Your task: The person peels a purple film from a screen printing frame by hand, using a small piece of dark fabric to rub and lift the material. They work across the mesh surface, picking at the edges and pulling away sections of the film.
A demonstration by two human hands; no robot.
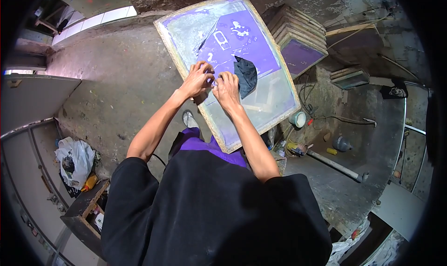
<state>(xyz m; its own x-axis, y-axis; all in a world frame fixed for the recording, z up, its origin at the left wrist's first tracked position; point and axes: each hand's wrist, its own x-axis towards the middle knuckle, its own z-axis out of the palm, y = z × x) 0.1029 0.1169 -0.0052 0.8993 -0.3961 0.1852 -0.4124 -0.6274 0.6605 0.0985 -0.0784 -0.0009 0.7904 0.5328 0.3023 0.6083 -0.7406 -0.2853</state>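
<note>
Head view: the screen-printing frame (279,87) stands tilted. Its near corner rests against the person's purple-clad lap and its far edge points away, which appears to put the mesh within arm's reach. The purple-coated mesh (253,45) carries pale open patches.

The left hand (198,79) and right hand (226,90) meet near the frame's middle. Both have the fingers curled and the fingertips bunched, pinching at one spot on the mesh. What lies between them is too small to tell.

A dark cloth (246,75) lies on the mesh just beside the right hand, probably kept handy there. A stack of frames (298,31) sits beyond the frame's right edge, and a tape roll (297,119) lies on the floor near its lower right corner
</note>
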